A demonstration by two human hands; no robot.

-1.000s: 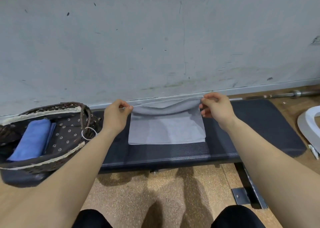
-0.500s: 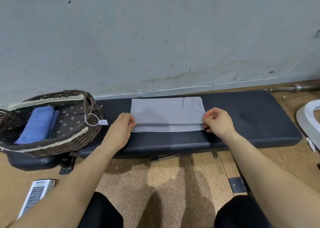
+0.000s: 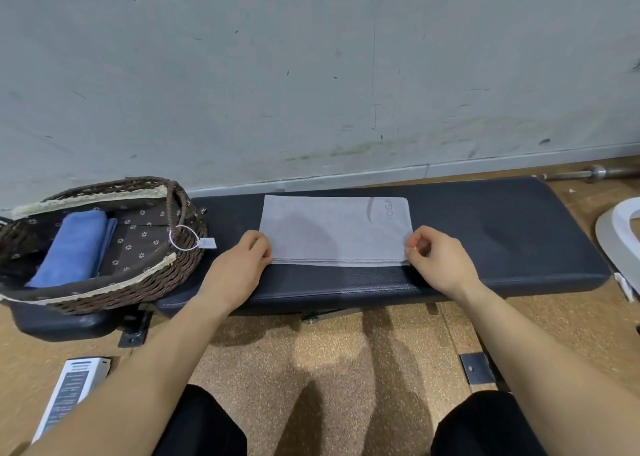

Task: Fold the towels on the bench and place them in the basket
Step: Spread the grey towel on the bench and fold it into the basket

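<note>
A grey towel (image 3: 332,230) with a "YOGA" mark lies folded flat in the middle of the dark padded bench (image 3: 502,233). My left hand (image 3: 242,261) pinches its near left corner. At the near right corner my right hand (image 3: 436,261) holds the edge with curled fingers. A brown wicker basket (image 3: 138,289) with a flower-print lining sits on the bench's left end. A folded blue towel (image 3: 72,247) lies inside it.
A scuffed grey wall stands right behind the bench. A white printed box (image 3: 69,393) lies on the cork floor at the lower left. A white curved object (image 3: 620,233) and a steel bar (image 3: 595,171) are at the right. My knees are at the bottom edge.
Both hands brought the towel's far edge from the wall side down to the near edge, folding it in half. The towel now lies flat, hands at its near corners.
</note>
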